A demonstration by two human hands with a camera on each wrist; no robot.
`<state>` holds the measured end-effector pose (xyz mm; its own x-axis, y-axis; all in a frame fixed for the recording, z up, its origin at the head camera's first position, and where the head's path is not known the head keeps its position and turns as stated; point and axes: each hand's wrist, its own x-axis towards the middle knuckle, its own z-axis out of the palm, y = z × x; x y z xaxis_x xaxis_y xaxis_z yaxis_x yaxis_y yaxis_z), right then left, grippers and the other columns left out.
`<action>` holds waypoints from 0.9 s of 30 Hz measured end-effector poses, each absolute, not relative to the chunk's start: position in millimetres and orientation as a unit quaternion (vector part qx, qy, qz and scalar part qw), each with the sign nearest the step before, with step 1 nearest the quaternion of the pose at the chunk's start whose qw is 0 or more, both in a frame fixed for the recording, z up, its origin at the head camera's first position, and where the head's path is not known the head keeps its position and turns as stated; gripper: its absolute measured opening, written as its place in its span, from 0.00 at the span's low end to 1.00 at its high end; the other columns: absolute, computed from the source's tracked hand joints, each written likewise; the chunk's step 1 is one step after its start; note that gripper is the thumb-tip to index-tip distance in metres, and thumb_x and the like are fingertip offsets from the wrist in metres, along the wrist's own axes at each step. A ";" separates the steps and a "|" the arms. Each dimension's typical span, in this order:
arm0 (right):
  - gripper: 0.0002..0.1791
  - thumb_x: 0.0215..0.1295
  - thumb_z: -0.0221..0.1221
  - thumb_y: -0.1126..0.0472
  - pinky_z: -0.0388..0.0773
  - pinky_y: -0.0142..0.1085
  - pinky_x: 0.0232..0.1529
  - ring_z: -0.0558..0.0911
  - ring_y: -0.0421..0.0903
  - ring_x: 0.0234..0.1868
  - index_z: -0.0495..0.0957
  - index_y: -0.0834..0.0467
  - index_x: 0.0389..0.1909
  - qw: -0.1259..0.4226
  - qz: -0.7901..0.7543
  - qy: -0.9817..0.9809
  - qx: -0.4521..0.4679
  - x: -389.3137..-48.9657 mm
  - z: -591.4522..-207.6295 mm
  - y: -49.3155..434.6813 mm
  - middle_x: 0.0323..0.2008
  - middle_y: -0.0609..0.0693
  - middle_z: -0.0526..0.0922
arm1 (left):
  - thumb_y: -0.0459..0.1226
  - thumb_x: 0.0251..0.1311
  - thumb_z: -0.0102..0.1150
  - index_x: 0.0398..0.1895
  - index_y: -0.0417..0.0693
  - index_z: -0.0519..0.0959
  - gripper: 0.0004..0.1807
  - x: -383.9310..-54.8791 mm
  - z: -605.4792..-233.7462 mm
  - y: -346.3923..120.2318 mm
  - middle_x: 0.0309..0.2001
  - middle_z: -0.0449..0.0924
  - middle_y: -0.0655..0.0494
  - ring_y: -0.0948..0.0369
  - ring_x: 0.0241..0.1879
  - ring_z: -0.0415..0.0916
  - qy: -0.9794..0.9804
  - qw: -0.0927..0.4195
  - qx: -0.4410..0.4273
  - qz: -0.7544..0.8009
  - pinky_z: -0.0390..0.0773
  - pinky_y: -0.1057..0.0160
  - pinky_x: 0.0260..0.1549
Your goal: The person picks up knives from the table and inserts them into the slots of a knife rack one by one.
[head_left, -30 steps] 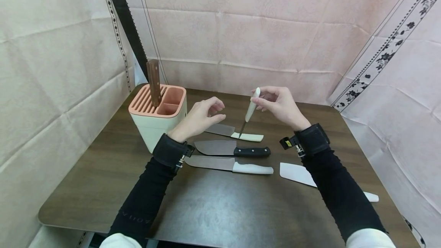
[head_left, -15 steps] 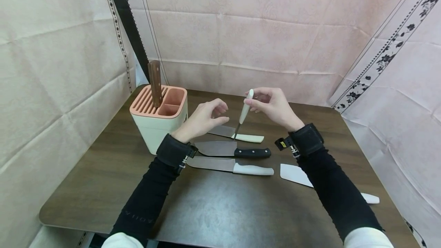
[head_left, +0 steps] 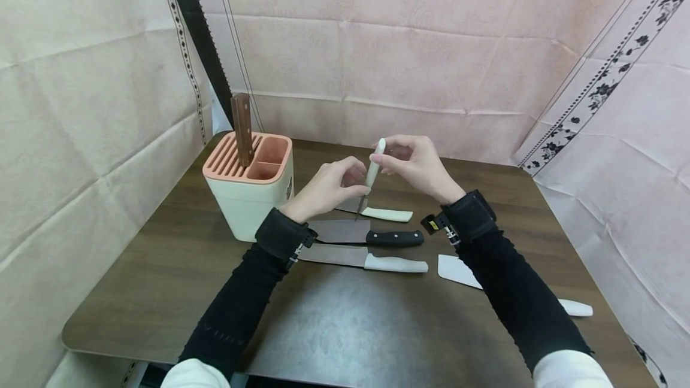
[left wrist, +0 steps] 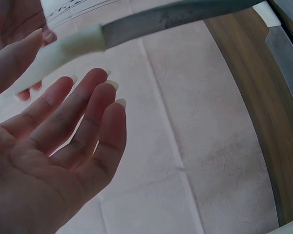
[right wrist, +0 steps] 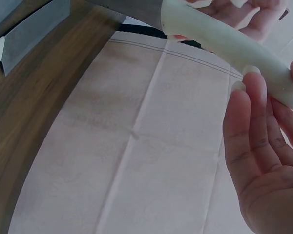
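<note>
A small knife with a pale green handle (head_left: 373,167) hangs blade-down over the middle of the table. My right hand (head_left: 412,163) pinches the upper end of that handle between thumb and fingers. Close by the handle's lower end is my left hand (head_left: 336,184), its thumb tip near it. In the left wrist view the left fingers (left wrist: 105,126) are loosely bent and apart from the handle. Below lie a pale-green-handled knife (head_left: 387,215), a black-handled knife (head_left: 395,238) and a white-handled knife (head_left: 396,264), blades to the left, partly behind the left hand and wrist.
A pale green knife block (head_left: 242,208) with an orange slotted top stands at the left, a brown-handled knife (head_left: 242,127) upright in it. A white blade (head_left: 458,270) lies at the right, partly under the right forearm. Cloth hangs behind the wooden table (head_left: 334,328).
My right hand has carried the upright small knife leftward. My left hand has moved right, so the two hands are now close together at the handle.
</note>
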<state>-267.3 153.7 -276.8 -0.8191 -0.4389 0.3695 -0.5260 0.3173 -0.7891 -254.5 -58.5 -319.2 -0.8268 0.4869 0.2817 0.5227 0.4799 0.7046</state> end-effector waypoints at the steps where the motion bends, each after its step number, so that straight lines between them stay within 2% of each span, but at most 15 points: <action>1: 0.13 0.62 0.64 0.61 0.84 0.37 0.35 0.86 0.52 0.35 0.82 0.62 0.45 0.046 0.502 -0.809 0.301 -267.4 -277.0 152.2 0.39 0.61 0.86 | 0.42 0.62 0.63 0.52 0.47 0.74 0.18 -254.8 -319.8 -58.0 0.48 0.82 0.50 0.55 0.50 0.79 -0.859 0.024 -0.295 -0.419 0.77 0.53 0.53; 5: 0.12 0.62 0.64 0.62 0.84 0.38 0.35 0.86 0.43 0.33 0.82 0.62 0.44 0.055 0.501 -0.806 0.310 -267.6 -277.5 147.0 0.38 0.60 0.86 | 0.40 0.61 0.63 0.49 0.47 0.76 0.15 -256.1 -322.0 -56.4 0.42 0.84 0.53 0.59 0.44 0.80 -0.854 0.042 -0.299 -0.424 0.80 0.58 0.47; 8: 0.12 0.61 0.65 0.60 0.84 0.38 0.34 0.85 0.40 0.31 0.82 0.61 0.43 0.061 0.499 -0.806 0.312 -267.2 -277.8 144.8 0.37 0.58 0.86 | 0.37 0.61 0.62 0.45 0.45 0.78 0.11 -256.4 -322.6 -55.4 0.39 0.85 0.53 0.59 0.40 0.81 -0.851 0.062 -0.300 -0.426 0.80 0.61 0.42; 12: 0.12 0.61 0.65 0.59 0.84 0.41 0.35 0.86 0.45 0.32 0.83 0.60 0.43 0.068 0.498 -0.806 0.312 -266.2 -278.2 143.1 0.37 0.57 0.86 | 0.35 0.61 0.62 0.43 0.43 0.80 0.09 -256.2 -322.2 -54.6 0.38 0.86 0.52 0.60 0.39 0.82 -0.851 0.086 -0.300 -0.422 0.80 0.62 0.41; 15: 0.12 0.60 0.65 0.60 0.84 0.43 0.35 0.86 0.45 0.32 0.83 0.60 0.43 0.072 0.504 -0.804 0.307 -264.7 -277.1 142.1 0.38 0.58 0.86 | 0.36 0.61 0.62 0.44 0.43 0.80 0.09 -256.1 -322.5 -54.9 0.39 0.86 0.52 0.59 0.40 0.82 -0.848 0.094 -0.304 -0.424 0.80 0.61 0.41; 17: 0.12 0.61 0.65 0.61 0.84 0.42 0.35 0.85 0.41 0.32 0.83 0.60 0.44 0.072 0.508 -0.802 0.306 -263.7 -276.2 142.6 0.39 0.57 0.86 | 0.36 0.61 0.62 0.44 0.44 0.80 0.10 -256.4 -322.9 -55.3 0.40 0.86 0.52 0.60 0.41 0.82 -0.843 0.096 -0.308 -0.430 0.80 0.61 0.42; 19: 0.12 0.62 0.64 0.61 0.84 0.40 0.35 0.85 0.41 0.31 0.82 0.60 0.45 0.074 0.511 -0.800 0.306 -263.4 -275.8 144.0 0.39 0.56 0.86 | 0.36 0.61 0.62 0.45 0.44 0.80 0.10 -257.1 -322.9 -56.3 0.40 0.86 0.52 0.60 0.42 0.83 -0.838 0.098 -0.312 -0.437 0.80 0.61 0.42; 27: 0.16 0.69 0.56 0.56 0.82 0.37 0.34 0.82 0.45 0.25 0.79 0.59 0.53 0.071 0.510 -0.802 0.303 -263.1 -281.8 153.0 0.34 0.41 0.86 | 0.36 0.61 0.63 0.44 0.43 0.81 0.10 -251.9 -307.2 -70.2 0.38 0.86 0.51 0.59 0.40 0.82 -0.829 0.134 -0.310 -0.446 0.80 0.55 0.43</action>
